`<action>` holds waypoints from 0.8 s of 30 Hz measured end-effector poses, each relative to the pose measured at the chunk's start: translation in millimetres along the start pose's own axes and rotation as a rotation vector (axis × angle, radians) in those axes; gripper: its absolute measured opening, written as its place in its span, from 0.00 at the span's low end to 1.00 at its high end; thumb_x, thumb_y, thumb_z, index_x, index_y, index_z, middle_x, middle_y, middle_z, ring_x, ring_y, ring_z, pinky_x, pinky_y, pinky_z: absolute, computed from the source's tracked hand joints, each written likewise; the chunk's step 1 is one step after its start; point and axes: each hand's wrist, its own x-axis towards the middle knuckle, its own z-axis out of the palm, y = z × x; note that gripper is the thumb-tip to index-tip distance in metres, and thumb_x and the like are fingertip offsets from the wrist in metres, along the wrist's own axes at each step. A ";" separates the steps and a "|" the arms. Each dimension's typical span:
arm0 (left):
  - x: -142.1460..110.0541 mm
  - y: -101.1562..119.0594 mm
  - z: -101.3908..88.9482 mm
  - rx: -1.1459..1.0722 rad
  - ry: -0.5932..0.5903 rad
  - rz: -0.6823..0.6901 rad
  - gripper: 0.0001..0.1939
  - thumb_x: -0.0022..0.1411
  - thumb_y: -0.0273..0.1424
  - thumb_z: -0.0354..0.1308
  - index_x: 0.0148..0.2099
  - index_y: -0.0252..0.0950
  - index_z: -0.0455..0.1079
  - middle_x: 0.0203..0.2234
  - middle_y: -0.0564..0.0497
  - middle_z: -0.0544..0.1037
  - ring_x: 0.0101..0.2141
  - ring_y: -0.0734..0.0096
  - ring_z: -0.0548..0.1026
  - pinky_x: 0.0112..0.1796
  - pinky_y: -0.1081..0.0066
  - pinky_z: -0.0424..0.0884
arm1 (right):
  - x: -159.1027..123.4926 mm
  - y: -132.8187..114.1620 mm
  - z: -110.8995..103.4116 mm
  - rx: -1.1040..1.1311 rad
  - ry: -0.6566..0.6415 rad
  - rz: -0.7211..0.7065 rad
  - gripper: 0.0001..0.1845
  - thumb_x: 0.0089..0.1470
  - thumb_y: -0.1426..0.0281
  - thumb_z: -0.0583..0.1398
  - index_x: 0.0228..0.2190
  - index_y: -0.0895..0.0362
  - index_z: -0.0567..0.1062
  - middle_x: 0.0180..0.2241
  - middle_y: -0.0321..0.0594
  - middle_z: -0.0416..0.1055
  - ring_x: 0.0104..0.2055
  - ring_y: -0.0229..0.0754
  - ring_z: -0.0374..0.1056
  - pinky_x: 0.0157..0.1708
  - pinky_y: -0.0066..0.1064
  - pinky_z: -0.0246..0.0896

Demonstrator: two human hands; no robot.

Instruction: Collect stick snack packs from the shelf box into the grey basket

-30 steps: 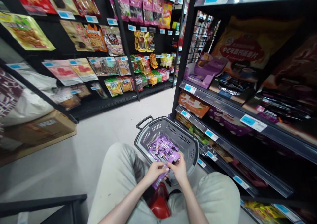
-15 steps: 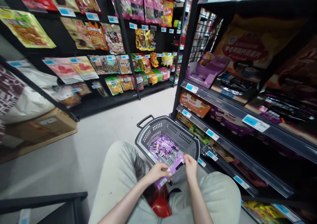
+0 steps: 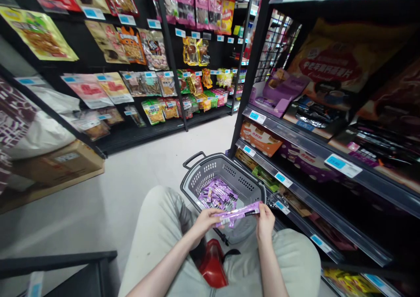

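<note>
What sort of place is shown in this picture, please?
Most likely a shop: snack bags are displayed in rows, price tags line the shelves, and a grey basket holds purple packets.

Looks forward and down from the wearer's head, above and just behind the basket (image 3: 236, 174). Shows left hand (image 3: 207, 220) and right hand (image 3: 265, 222) nearer than the basket; takes in a rack (image 3: 295, 140) right of the basket, and, farther off, shelves (image 3: 138, 136) beyond the basket.
</note>
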 end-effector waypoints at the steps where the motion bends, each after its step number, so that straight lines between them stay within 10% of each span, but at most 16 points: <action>1: 0.3 1.1 -0.1 -0.034 0.027 0.019 0.18 0.37 0.30 0.64 0.35 0.30 0.71 0.25 0.48 0.75 0.25 0.70 0.71 0.29 0.68 0.69 | 0.5 -0.1 0.2 0.000 -0.008 0.006 0.12 0.37 0.62 0.60 0.20 0.58 0.68 0.15 0.29 0.60 0.18 0.32 0.53 0.17 0.24 0.52; 18: 2.3 3.6 -6.8 -0.170 0.213 0.110 0.18 0.43 0.33 0.61 0.37 0.29 0.69 0.27 0.46 0.75 0.26 0.68 0.73 0.25 0.71 0.71 | 2.2 -0.6 1.0 -0.087 -0.132 0.028 0.11 0.39 0.62 0.60 0.21 0.58 0.69 0.08 0.26 0.56 0.11 0.29 0.49 0.12 0.22 0.45; 24: 0.3 7.0 -9.5 -0.227 0.152 0.087 0.16 0.48 0.33 0.58 0.38 0.28 0.69 0.31 0.42 0.75 0.30 0.66 0.74 0.32 0.69 0.71 | 1.9 -7.6 -1.2 0.118 -0.272 0.118 0.09 0.39 0.64 0.61 0.23 0.58 0.72 0.20 0.35 0.69 0.22 0.36 0.64 0.22 0.26 0.57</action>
